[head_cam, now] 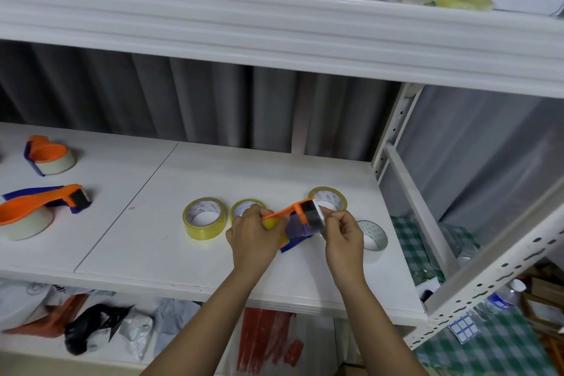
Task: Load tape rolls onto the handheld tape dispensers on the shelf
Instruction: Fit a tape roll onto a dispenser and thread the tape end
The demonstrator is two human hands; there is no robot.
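An orange and blue tape dispenser is held just above the white shelf. My left hand grips its body, where a yellowish roll shows under the fingers. My right hand pinches at its toothed blade end. Loose yellowish tape rolls lie around: one to the left, one behind my left hand, one behind the dispenser. A clear roll lies to the right. Two dispensers with rolls on them lie at far left.
A white upper shelf beam hangs overhead, cluttered on top. A perforated upright post bounds the shelf on the right. Bags and red packaging sit on the level below. A green checked cloth and a bottle are at lower right.
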